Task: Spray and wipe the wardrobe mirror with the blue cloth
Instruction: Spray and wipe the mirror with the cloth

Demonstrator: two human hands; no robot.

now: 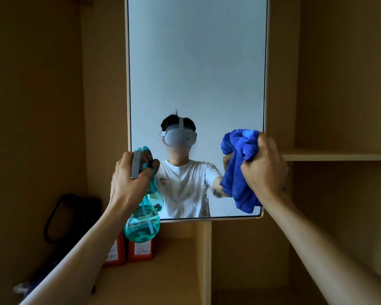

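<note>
The tall wardrobe mirror [196, 62] hangs straight ahead in a pale frame. Wet streaks and droplets show on its lower part. My left hand [128, 183] grips a teal spray bottle [142, 225] by its neck, with fingers round the grey trigger, at the mirror's lower left corner. Blue-green liquid fills the bottle's round base. My right hand [264, 166] holds a bunched blue cloth [240, 168] against the mirror's lower right area. Part of the cloth hangs down below my fist.
Two red-orange boxes [139, 249] stand on the wardrobe shelf [174, 271] below the bottle. A dark bag [70, 216] leans in the left corner. A vertical divider [204, 260] sits under the mirror, and a shelf [339, 155] juts out on the right.
</note>
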